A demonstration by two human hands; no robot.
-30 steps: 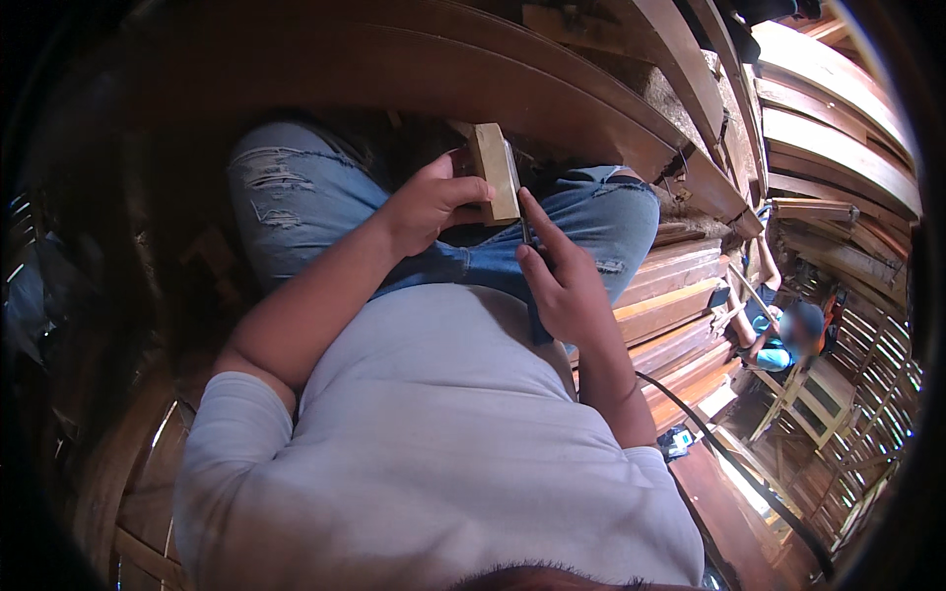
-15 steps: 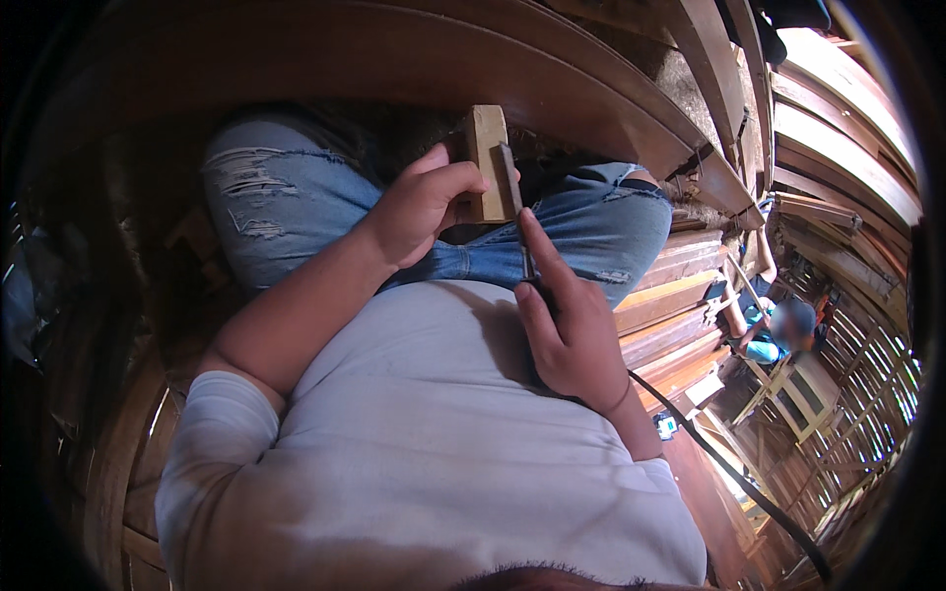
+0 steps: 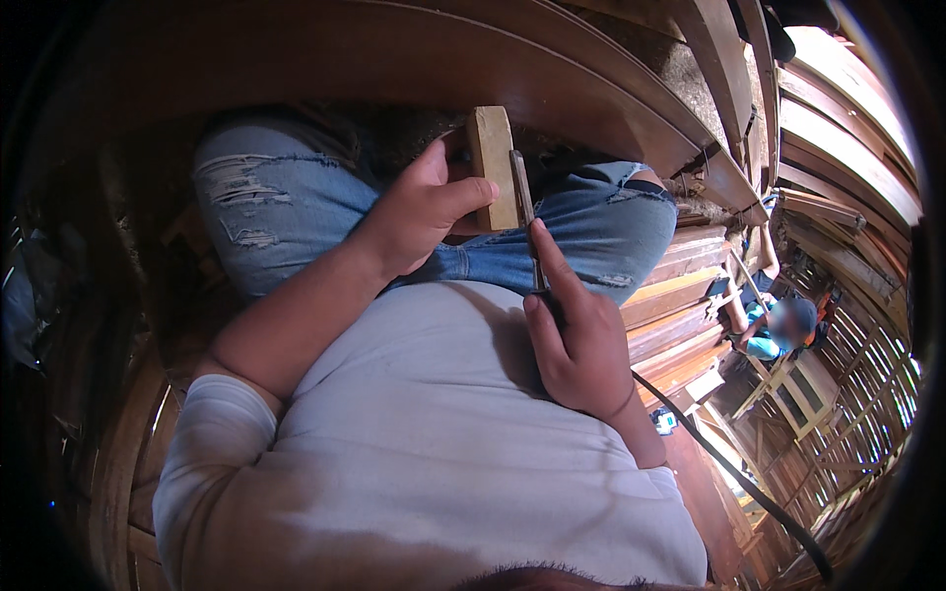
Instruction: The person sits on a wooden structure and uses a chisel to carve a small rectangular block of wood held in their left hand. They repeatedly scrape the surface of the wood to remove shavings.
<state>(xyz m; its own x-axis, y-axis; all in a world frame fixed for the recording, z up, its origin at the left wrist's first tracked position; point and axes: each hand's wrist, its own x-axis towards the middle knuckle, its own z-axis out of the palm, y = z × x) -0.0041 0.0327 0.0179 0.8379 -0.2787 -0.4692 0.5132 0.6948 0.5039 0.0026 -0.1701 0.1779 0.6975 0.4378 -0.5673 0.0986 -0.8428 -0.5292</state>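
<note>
My left hand is closed round a pale yellow rectangular block, which looks like a sharpening stone. Its thumb presses on the near face while the other fingers go behind. The block stands lengthwise over my lap. Along its right edge lies the narrow metal blade of a chisel. My right hand grips the chisel's handle, mostly hidden in the palm, with the index finger stretched along the shank. Blade and block appear to touch, though the exact contact is hard to make out.
My crossed legs in torn jeans lie under the work. Beyond my knees runs a long dark wooden board. Stacked planks stand to the right, near a dark cable. Another person works farther off at the right.
The chisel blade has shifted from over the block's face to its right edge. My right hand moved slightly right and down; the block turned a little and my left thumb slid right.
</note>
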